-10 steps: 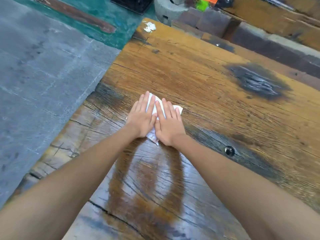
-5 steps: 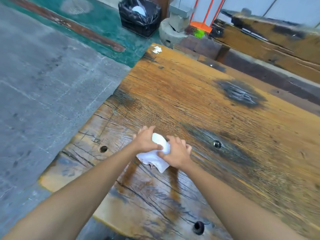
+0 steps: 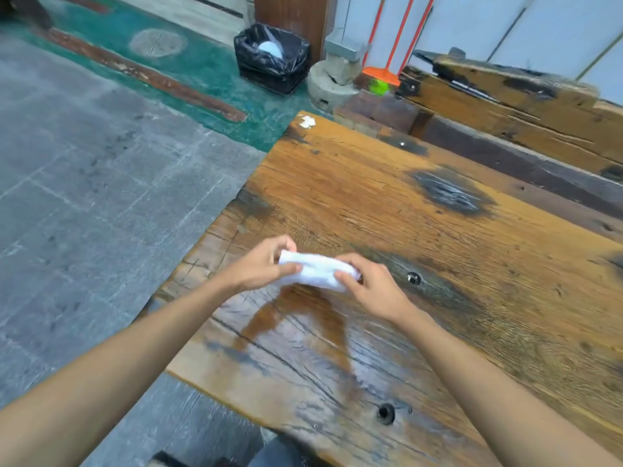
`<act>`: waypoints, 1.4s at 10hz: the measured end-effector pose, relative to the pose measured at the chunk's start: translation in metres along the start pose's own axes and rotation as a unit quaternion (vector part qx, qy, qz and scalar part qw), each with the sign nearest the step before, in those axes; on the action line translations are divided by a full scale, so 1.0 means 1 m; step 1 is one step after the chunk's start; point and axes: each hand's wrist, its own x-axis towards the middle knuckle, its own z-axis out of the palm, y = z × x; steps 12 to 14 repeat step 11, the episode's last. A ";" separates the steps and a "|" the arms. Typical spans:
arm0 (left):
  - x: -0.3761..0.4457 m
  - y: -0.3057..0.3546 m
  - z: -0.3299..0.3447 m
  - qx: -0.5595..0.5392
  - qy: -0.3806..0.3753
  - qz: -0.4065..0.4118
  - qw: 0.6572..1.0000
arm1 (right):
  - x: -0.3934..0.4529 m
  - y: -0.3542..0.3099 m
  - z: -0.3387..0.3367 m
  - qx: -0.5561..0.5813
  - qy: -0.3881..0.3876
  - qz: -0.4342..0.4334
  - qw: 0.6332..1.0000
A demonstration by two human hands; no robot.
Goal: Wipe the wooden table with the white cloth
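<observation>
Both hands pinch the white cloth: left hand clamped on its nine o'clock end, right hand on its three o'clock end. Cloth bunched into a roll, held over the wooden table. Wet streaks at six o'clock. Black bin on floor at twelve.

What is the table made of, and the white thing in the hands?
The table looks like old wood with a shiny finish: grain lines, cracks and dark knots show. The cloth seems soft fabric, bunched between the left hand and right hand.
</observation>
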 end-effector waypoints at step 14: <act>-0.145 -0.153 -0.040 0.214 0.188 -0.276 0.918 | -0.007 -0.060 0.230 0.201 -0.144 0.300 0.922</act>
